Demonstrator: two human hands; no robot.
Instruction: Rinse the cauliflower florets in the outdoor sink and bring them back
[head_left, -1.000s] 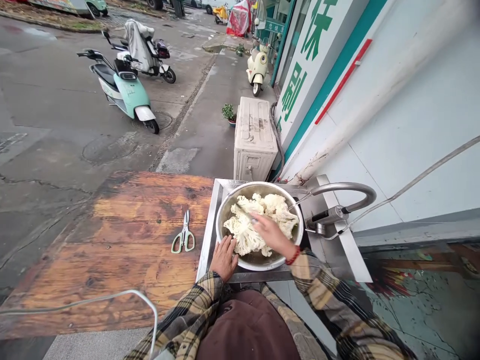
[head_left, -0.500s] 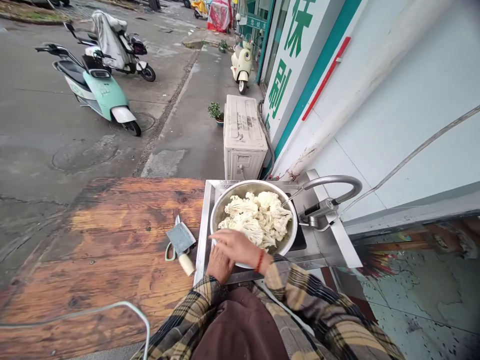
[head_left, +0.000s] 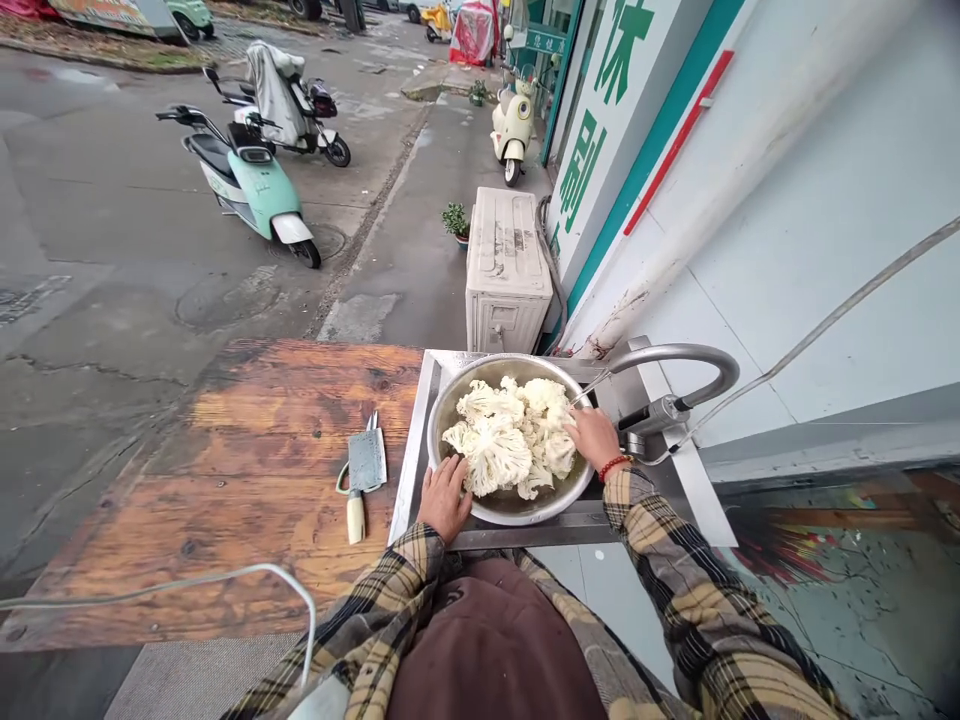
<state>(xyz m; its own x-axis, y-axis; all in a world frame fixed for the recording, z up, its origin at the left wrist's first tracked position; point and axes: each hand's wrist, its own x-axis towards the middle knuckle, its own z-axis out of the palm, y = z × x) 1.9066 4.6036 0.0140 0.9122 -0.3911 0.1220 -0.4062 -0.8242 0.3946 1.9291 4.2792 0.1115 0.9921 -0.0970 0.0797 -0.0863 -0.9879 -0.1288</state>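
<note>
Pale cauliflower florets (head_left: pixel 491 450) fill a round steel basin (head_left: pixel 517 518) that sits over the sink. My left hand (head_left: pixel 446 498) lies at the basin's front left rim, fingers stretched out and slightly apart, the tips near the florets. Over the right rim reaches my right hand (head_left: pixel 595 438), its extended fingers touching the cauliflower and its tips partly hidden. Neither hand grasps a floret that I can see. From the curved faucet (head_left: pixel 675 355), a thin stream runs into the basin.
Left of the steel sink (head_left: pixel 411 470), a cleaver (head_left: pixel 367 460) lies over scissors (head_left: pixel 343 480) on the wooden table (head_left: pixel 270 480). A pale hose (head_left: pixel 225 573) crosses the table's front. Behind the sink stands a boxy outdoor unit (head_left: pixel 506 260); a white wall rises at right.
My hands, together at the basin's front left before, are now apart. The right has moved across to the right rim; the left stays near the left rim. The camera view has shifted slightly.
</note>
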